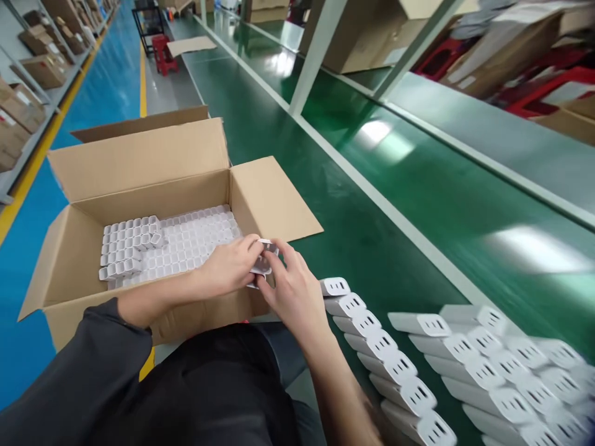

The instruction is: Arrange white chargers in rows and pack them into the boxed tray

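Observation:
My left hand point(231, 265) and my right hand point(292, 291) meet over the near right corner of an open cardboard box point(88, 248). Both hands pinch a small white plastic part point(264, 257) between their fingertips. Inside the box lies a layer of several white plastic parts point(176, 244) in rows, with a second partial layer stacked at the left. To the right, on the green conveyor belt point(372, 235), rows of white charger-like housings point(372, 344) with slotted ends lie side by side.
A second group of white housings point(502, 365) lies at the lower right. White frame posts point(316, 49) rise from the belt's far side. Cardboard boxes point(41, 68) line shelves along the blue floor at left. A red stool point(163, 54) stands far back.

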The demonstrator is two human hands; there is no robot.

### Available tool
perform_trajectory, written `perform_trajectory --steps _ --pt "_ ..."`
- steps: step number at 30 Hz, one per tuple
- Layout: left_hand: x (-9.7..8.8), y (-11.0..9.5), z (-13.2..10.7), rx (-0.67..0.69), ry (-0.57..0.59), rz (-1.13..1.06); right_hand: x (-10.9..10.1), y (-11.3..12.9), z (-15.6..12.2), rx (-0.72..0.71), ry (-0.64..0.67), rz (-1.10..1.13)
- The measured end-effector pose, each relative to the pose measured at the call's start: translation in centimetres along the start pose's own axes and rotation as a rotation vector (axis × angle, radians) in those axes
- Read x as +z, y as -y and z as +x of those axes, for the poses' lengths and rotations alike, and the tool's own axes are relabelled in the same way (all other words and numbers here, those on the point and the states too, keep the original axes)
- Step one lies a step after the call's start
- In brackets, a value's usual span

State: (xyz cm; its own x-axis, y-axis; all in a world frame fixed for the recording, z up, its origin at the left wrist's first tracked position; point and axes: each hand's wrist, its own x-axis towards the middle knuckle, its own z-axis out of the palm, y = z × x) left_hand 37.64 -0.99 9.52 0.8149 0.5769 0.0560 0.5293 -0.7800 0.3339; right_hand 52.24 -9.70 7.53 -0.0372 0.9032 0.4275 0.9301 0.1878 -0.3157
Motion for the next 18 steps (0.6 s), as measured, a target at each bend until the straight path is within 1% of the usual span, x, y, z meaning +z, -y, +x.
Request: perform_trajectory --steps 2,4,6,7,8,9,11,13,15,17,18 --pt "-1.2 2.0 -0.2 -0.048 -0.022 -0.039 0.7 0.5 1.2 -0.030 -0.007 0.047" --pt "-2.1 4.9 -0.6 -0.149 -0.038 -0.056 1.1 0.6 1.8 -0.038 -0.013 0.116" --pt "-2.5 8.9 -1.1 -0.348 -0.022 -0.048 1.6 0.2 1.7 -0.007 -0.023 0.163" --pt "-2.4 11.2 -1.3 -0.488 -0.007 -0.035 1.8 -0.3 1.4 0.019 -0.030 0.170" --pt "-2.2 13.6 -1.5 -0.629 0.015 -0.026 2.2 -0.8 1.0 0.043 -0.038 0.168" --pt "-1.8 16.0 -1.7 -0.714 0.024 -0.014 2.6 -1.3 0.6 0.064 -0.042 0.160" --pt "-0.6 20.4 -1.8 -0.836 0.033 0.012 3.5 -2.4 -0.3 0.091 -0.038 0.147" --pt "0.8 23.7 -1.6 -0.943 0.042 0.032 4.3 -3.2 -1.0 0.105 -0.023 0.139" --pt "2.2 25.7 -1.2 -1.037 0.056 0.040 5.0 -3.7 -1.4 0.118 -0.007 0.123" --pt "3.5 26.7 -0.7 -1.094 0.068 0.040 5.5 -4.1 -1.6 0.125 -0.001 0.108" --pt "4.0 26.9 -0.5 -1.093 0.072 0.029 5.7 -4.3 -1.6 0.128 -0.002 0.101"
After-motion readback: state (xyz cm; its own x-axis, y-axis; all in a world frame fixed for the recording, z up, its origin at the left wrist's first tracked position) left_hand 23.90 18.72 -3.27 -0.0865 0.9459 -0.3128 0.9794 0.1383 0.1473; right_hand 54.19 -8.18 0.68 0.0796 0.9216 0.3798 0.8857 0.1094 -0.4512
